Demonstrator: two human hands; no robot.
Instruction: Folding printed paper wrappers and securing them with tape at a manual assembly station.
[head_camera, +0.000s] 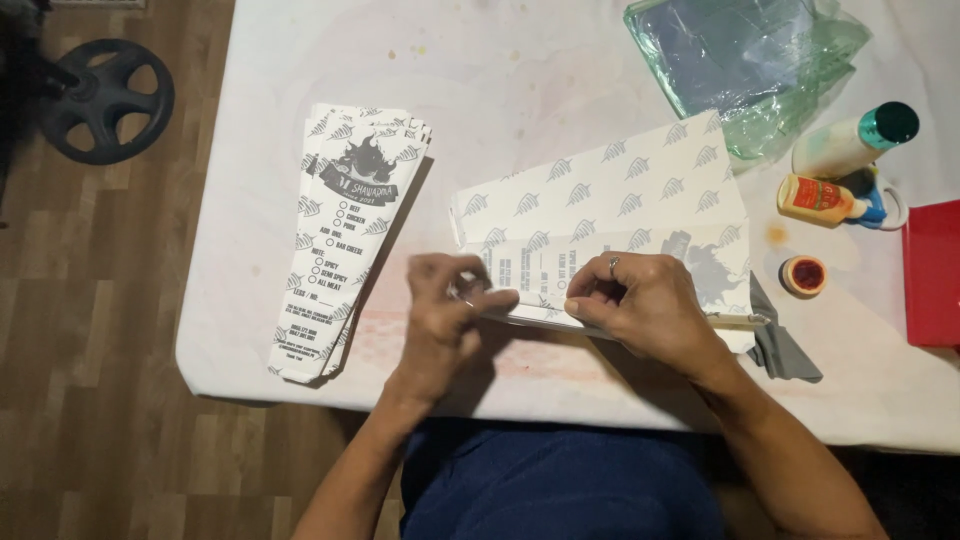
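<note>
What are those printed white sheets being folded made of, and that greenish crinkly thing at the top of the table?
The printed sheet under both hands looks like thin matte card or stiff paper: it holds sharp, straight fold lines. The stack beside it looks the same. The greenish bundle seems to be thin clear plastic film, glossy, see-through and wrinkled.

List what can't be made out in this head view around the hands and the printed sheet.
- Near edge of the printed sheet: covered by the left hand and right hand.
- Whether the fingers pinch the fold: blurred by motion.
- Red box: cut off by the right edge.
- Grey cloth: partly tucked under the sheet.
- Small print on the paper stack: too small.
</note>
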